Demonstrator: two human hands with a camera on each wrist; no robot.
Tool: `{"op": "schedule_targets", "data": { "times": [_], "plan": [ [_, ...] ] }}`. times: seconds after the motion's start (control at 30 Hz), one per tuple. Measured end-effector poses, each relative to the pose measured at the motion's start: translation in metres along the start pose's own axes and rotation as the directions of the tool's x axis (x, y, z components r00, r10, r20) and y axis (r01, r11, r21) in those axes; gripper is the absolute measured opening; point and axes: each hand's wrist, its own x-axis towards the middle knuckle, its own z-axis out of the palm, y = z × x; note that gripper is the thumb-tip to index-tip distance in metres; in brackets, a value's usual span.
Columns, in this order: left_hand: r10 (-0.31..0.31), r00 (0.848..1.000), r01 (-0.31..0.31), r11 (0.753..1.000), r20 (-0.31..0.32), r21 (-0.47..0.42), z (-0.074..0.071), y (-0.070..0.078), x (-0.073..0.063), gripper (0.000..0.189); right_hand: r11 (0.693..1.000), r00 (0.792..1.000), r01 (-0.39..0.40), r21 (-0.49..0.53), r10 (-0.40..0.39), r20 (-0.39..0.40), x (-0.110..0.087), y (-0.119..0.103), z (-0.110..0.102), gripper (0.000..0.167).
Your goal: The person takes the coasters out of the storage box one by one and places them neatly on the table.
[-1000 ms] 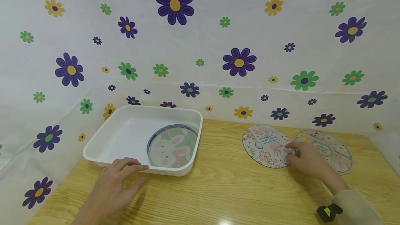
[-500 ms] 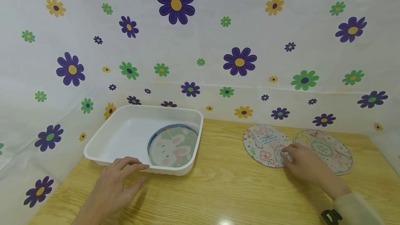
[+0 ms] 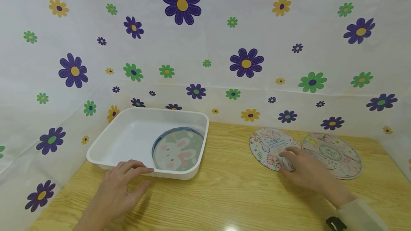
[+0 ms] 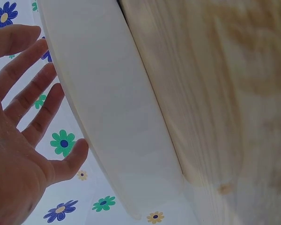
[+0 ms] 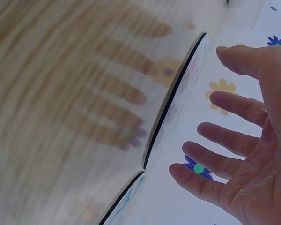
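My left hand (image 3: 120,191) rests its fingertips on the near rim of a white plastic tray (image 3: 128,168); its fingers are extended and the thumb hangs apart. In the left wrist view the fingertips meet the edge of the tray (image 4: 103,93). Inside the tray, at its right end, lies a round mat with a white rabbit on grey-green (image 3: 174,152), over a blue-edged round piece (image 3: 157,140). My right hand (image 3: 305,170) hovers over a round floral mat with blue writing (image 3: 266,149), fingers spread. The right wrist view shows nothing in the right hand (image 5: 243,131).
A second round mat with a wreath pattern (image 3: 340,159) lies right beside the first, partly behind my right hand. Everything lies on a wood-grain table (image 3: 224,188). A white flowered sheet (image 3: 205,45) stands along the back and left.
My right hand has moved slightly left and its fingers have spread; a small whitish thing at its fingertips no longer shows. The left hand and tray stay put.
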Motion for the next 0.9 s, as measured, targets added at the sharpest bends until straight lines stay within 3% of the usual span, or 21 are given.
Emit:
{"op": "schedule_targets", "data": {
  "times": [0.43,0.67,0.9],
  "plan": [
    [0.003,1.0,-0.003,1.0,-0.006,0.005,0.003,-0.002,-0.001,0.031,0.999,1.0,0.016,0.028,-0.017,0.013,0.002,-0.02,-0.002,0.047],
    [0.002,1.0,-0.001,1.0,-0.009,0.006,0.004,-0.003,-0.001,0.031,0.997,0.997,0.074,0.033,-0.073,-0.033,0.004,-0.028,-0.002,0.044],
    [-0.005,1.0,0.005,1.0,-0.001,0.007,0.004,-0.003,-0.001,0.03,0.995,0.996,0.089,0.041,-0.088,-0.016,0.004,-0.034,-0.001,0.045]
  ]
}}
